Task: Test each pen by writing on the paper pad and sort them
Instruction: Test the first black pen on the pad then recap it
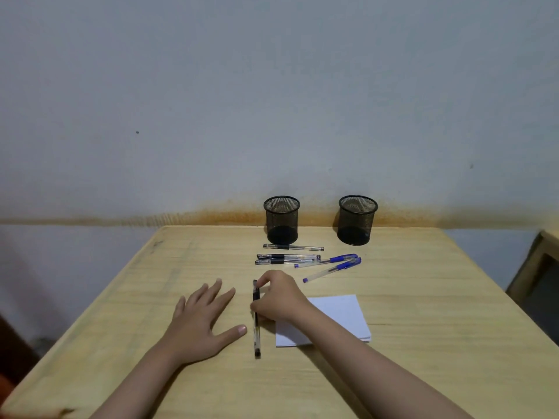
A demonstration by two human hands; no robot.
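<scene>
Right hand (279, 297) pinched black pen (256, 319) lying mid-tabletop (423, 297) beside pad (335, 316), left hand (201, 319) flat, fingers spread; best lift cleanly, uncap, then scribble on pad before sorting.

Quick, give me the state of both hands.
Left hand: open, flat on the table.
Right hand: gripping a black pen.

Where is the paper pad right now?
In the head view, the paper pad lies flat on the table, right of centre, partly under the right hand and forearm, nearer the person than the loose pens.
</scene>
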